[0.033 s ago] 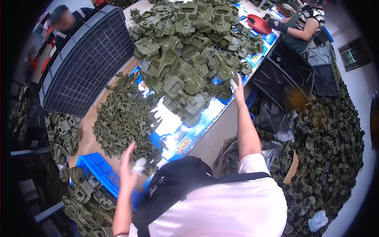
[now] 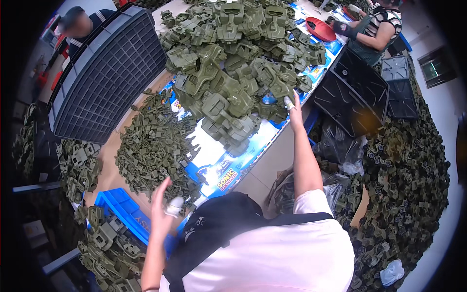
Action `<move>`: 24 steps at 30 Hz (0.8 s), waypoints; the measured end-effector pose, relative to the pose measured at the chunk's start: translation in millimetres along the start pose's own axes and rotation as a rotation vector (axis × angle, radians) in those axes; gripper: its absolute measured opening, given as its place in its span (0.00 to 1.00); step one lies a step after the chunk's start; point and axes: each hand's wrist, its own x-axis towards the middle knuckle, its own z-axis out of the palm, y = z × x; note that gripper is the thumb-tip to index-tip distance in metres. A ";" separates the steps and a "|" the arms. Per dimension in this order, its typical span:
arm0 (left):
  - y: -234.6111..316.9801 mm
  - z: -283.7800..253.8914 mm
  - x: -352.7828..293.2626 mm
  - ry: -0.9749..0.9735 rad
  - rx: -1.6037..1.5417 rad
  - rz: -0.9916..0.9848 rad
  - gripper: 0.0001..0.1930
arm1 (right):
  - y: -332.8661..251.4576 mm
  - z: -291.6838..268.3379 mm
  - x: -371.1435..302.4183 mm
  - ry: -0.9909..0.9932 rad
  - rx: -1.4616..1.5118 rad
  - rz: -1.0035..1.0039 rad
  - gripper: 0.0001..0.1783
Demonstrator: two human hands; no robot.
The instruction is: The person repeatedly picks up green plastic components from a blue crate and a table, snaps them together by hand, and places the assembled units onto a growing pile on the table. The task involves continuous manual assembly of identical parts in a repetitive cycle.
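My left hand (image 2: 162, 216) is above the near edge of a heap of small olive-green plastic parts (image 2: 154, 146). Its fingers and white-wrapped thumb are apart, with nothing between them. My right hand (image 2: 295, 116) reaches to the table's right edge, beside a tall pile of larger olive-green moulded plastic parts (image 2: 228, 97). White wrapping covers one of its digits too. The fingers are stretched out next to the outermost part (image 2: 281, 86); whether they touch it I cannot tell. No part is visibly gripped in either hand.
A dark grey crate (image 2: 109, 78) stands on its side at the left. Near my left arm is a blue tray (image 2: 124, 209). Black crates (image 2: 350, 92) and plastic bags (image 2: 335, 146) sit right of the table (image 2: 243, 163). Two co-workers (image 2: 377, 31) are at the far side, one by a red bowl (image 2: 321, 30).
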 end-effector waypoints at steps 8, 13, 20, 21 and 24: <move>-28.0 79.1 46.3 -0.304 -0.574 -0.499 0.42 | -21.9 7.3 -18.9 -0.044 0.089 0.321 0.29; -58.6 153.0 117.5 -0.295 -0.779 -0.743 0.50 | -7.0 -32.1 -29.1 0.059 0.348 0.111 0.27; 8.6 177.1 94.6 0.159 -0.242 0.298 0.41 | 30.6 -127.1 -104.7 0.460 -0.266 -0.012 0.26; 40.6 180.6 89.6 0.080 -0.290 0.524 0.37 | 38.1 -126.7 -108.8 0.433 -0.262 0.000 0.26; 90.2 203.5 141.5 -0.398 0.295 1.012 0.26 | 50.5 -109.6 -110.9 0.439 -0.180 0.038 0.27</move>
